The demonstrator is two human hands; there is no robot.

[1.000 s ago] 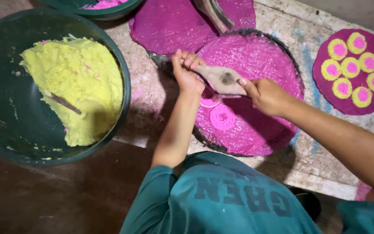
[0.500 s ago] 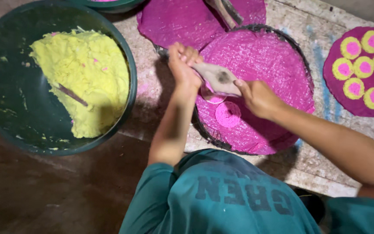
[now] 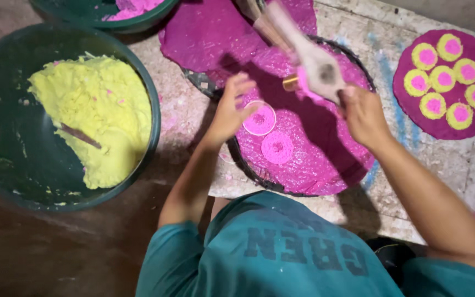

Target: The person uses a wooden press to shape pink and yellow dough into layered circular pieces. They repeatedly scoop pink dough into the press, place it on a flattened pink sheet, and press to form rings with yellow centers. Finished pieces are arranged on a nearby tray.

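Observation:
My right hand (image 3: 363, 113) grips a pale wooden mould paddle (image 3: 311, 58), blurred and raised over the round tray (image 3: 325, 165) lined with pink cloth. My left hand (image 3: 232, 110) hovers open just left of two pink dough discs (image 3: 259, 119) (image 3: 277, 147) that lie on the tray. A small brass ring (image 3: 290, 82) sits near the paddle.
A big dark green basin (image 3: 6, 165) at the left holds yellow dough (image 3: 94, 110) with a stick in it. Another green bowl with pink dough (image 3: 130, 8) is at the top. At the right, a pink cloth round (image 3: 441, 129) carries several yellow-and-pink cakes. A pink cloth (image 3: 204, 33) lies behind the tray.
My left hand has let go of the mould and dropped toward the tray. My right hand has swung the mould up and to the right. A second pink disc now lies on the tray.

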